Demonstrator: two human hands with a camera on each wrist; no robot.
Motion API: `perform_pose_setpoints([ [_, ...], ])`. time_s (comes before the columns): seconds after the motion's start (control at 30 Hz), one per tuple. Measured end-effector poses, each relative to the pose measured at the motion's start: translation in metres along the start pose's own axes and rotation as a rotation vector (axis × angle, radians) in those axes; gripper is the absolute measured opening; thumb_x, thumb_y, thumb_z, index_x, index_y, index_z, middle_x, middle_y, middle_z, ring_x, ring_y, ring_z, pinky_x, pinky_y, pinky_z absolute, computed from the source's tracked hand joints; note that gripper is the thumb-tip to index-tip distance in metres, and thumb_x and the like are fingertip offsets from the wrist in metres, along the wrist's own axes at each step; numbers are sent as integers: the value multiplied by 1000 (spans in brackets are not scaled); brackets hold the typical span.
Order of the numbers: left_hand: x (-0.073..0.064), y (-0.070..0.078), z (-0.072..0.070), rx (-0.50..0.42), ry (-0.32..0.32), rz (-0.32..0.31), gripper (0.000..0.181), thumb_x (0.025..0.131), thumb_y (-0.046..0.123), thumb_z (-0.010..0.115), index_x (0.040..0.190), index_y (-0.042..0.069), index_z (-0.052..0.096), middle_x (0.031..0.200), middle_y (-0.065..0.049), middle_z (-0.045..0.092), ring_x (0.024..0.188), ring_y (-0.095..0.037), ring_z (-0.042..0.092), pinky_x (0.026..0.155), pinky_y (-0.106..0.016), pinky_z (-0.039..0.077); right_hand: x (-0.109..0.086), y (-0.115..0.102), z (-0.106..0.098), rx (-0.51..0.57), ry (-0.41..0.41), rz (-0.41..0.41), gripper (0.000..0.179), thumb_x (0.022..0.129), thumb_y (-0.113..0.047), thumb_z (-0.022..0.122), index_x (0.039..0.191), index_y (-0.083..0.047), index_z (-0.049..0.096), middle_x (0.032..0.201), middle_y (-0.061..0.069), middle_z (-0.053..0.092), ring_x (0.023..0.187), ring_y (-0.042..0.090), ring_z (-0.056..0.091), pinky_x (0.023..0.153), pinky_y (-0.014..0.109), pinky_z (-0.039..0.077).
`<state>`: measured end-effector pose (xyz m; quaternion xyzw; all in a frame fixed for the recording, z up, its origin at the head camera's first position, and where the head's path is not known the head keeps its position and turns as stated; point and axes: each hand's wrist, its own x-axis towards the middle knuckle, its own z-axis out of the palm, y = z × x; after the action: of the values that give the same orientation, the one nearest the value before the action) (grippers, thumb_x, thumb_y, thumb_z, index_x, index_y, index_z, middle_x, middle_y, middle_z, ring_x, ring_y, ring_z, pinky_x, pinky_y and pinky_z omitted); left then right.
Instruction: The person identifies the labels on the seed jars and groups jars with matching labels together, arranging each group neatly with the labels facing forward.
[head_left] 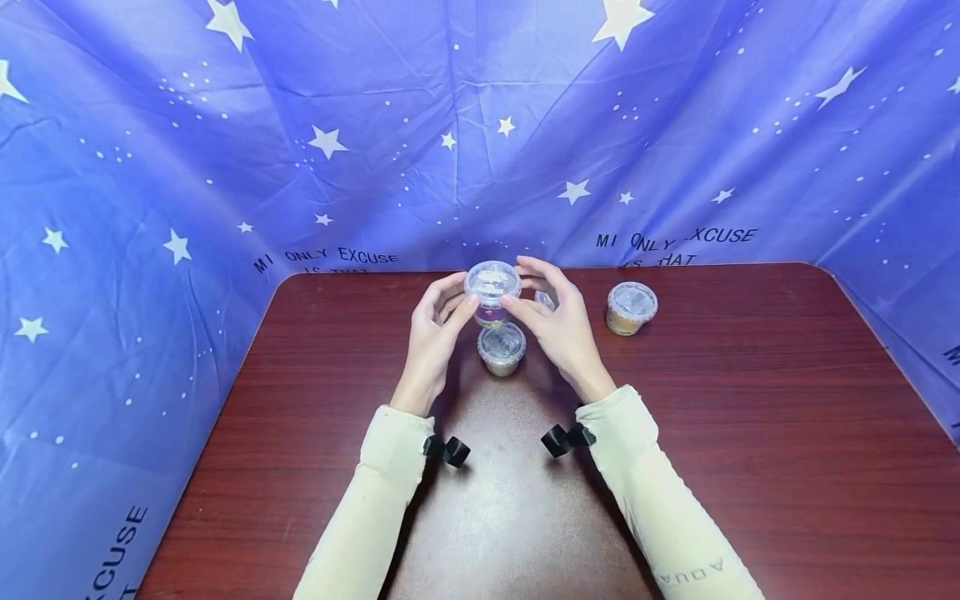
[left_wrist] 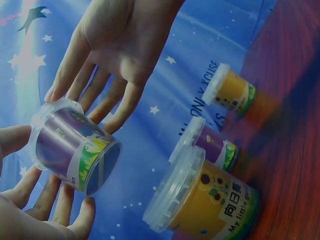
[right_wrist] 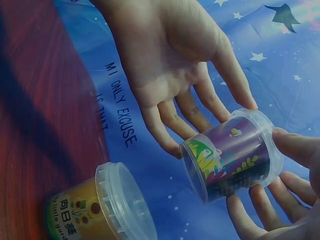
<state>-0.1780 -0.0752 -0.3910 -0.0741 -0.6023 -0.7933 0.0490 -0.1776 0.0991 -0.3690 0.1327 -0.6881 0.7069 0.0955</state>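
Note:
Between both hands is a clear plastic cup [head_left: 491, 287] with a lid and a purple label, raised above the table. My left hand [head_left: 437, 333] holds its left side, the thumb at the lid's rim and the fingers around the wall. On the other side, my right hand [head_left: 561, 329] grips it the same way, thumb on the rim. The left wrist view shows the purple cup [left_wrist: 77, 147] tilted in that frame, its green leaf print near the base. Just below it in the head view stands a lidded cup with a yellow sunflower label [head_left: 501, 354].
A second purple-labelled cup [left_wrist: 209, 142] stands behind, mostly hidden by my right hand in the head view. Another yellow-labelled cup [head_left: 632, 310] is on the right of the dark red table [head_left: 750, 400]. A blue star-printed cloth [head_left: 420, 167] hangs around the table.

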Motion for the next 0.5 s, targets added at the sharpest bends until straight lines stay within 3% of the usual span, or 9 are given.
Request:
perform_pose_setpoints([
  [0.17, -6, 4, 3, -2, -7, 11, 41, 94, 8, 67, 133, 5, 57, 126, -7, 62, 116, -20, 59, 99, -27, 49, -6, -5, -3, -24, -8, 16, 55, 87, -2, 75, 138, -3, 53, 129, 14, 57, 113, 19, 58, 90, 25, 55],
  [0.5, -19, 5, 6, -47, -83, 2, 38, 96, 9, 63, 133, 5, 57, 123, -5, 63, 110, -16, 60, 95, -26, 50, -18, -11, -13, -44, -92, 92, 51, 88, -10, 75, 136, -6, 57, 132, 8, 54, 120, 21, 55, 102, 30, 50],
])
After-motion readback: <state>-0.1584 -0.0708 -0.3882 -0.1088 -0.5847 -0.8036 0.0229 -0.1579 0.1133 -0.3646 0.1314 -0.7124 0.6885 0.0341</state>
